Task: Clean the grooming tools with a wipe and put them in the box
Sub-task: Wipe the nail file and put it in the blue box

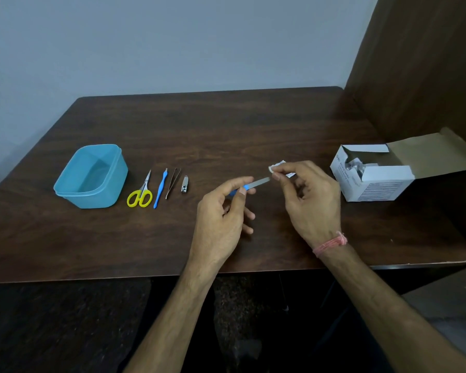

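Behind left hand [221,211]: nail file [258,182] handle mostly hidden.

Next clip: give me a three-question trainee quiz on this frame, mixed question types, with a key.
1. True or false: the blue tub already has tools in it.
2. Which tool is the left hand holding? A) scissors B) nail file C) tweezers
3. Fill in: the right hand pinches a ____ at the file's tip.

Key
1. False. The tub looks empty; the scissors, blue pusher, tweezers and clipper lie in a row on the table to its right.
2. B, the nail file.
3. Wipe, white, likely from the open carton.
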Action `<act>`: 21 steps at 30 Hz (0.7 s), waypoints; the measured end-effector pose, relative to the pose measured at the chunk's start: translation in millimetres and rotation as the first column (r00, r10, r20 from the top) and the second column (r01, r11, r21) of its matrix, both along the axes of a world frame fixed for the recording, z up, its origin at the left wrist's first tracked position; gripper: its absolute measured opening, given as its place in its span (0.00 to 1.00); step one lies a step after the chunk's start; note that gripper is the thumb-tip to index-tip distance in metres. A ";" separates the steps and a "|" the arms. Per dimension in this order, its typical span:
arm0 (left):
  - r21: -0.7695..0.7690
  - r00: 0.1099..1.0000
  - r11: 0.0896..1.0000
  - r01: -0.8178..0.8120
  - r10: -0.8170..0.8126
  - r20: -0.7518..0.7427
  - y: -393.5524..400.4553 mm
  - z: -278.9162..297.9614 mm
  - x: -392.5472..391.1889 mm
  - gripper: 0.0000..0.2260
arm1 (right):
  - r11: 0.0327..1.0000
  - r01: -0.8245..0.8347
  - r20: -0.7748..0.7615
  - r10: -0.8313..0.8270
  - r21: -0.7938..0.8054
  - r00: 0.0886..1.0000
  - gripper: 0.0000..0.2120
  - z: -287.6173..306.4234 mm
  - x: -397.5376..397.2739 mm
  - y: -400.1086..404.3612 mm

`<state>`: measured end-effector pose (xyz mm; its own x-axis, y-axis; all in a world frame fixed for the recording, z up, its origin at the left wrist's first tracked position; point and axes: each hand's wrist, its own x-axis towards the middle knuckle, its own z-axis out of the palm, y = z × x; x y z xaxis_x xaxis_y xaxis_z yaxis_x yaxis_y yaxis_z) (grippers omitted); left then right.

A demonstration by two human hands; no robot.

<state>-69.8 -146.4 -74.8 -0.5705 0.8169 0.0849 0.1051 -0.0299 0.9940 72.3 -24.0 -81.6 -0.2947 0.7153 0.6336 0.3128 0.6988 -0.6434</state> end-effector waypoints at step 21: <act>0.005 0.997 0.999 0.045 -0.045 0.062 -0.7 2.1 -2.9 0.12 | 0.989 -0.007 0.073 -0.004 0.148 0.997 0.07 -7.3 -0.4 0.2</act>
<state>-72.7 -147.1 -72.7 -0.5376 0.8415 0.0531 0.0413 -0.0366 0.9985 72.0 -23.8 -88.9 -0.3448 0.6146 0.7094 0.3534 0.7852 -0.5085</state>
